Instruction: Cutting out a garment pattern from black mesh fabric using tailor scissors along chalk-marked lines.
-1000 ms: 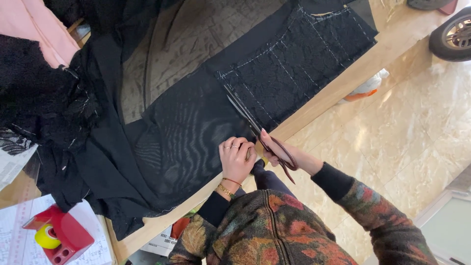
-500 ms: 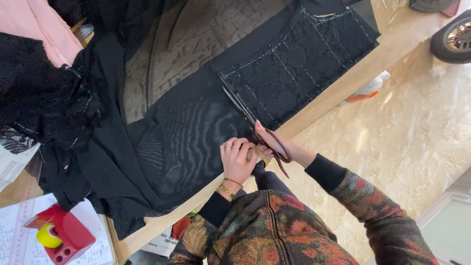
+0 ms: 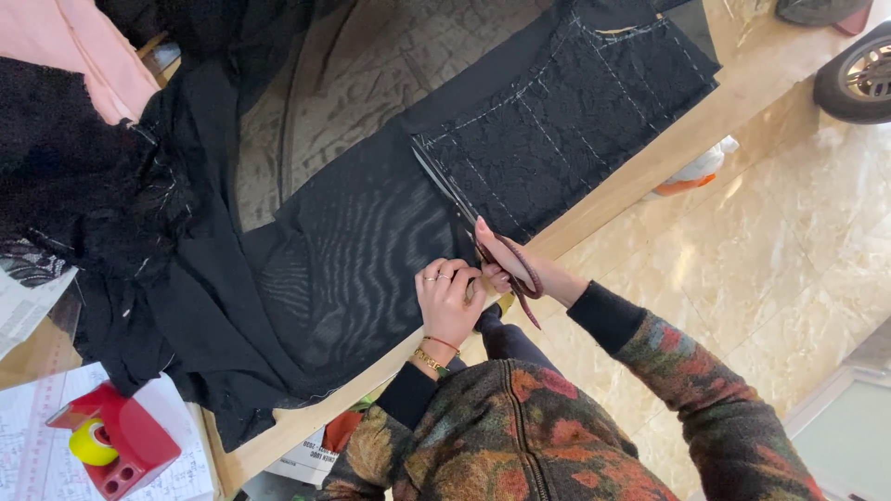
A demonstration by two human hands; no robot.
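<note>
Wooden table (image 3: 650, 158): right hand (image 3: 520, 269) fingers grip scissors (image 3: 473, 223) (dark-handled), left hand (image 3: 450, 301) pressing black mesh fabric (image 3: 353, 250).

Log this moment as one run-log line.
right hand: gripping dark-handled scissors, blades in sheer black mesh fabric | left hand: flat on mesh beside cut | wooden table: supports fabric

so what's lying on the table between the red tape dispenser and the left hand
In the head view, folds of sheer black fabric cover the table between the red tape dispenser and the left hand, which rests on that fabric beside the scissors.
</note>
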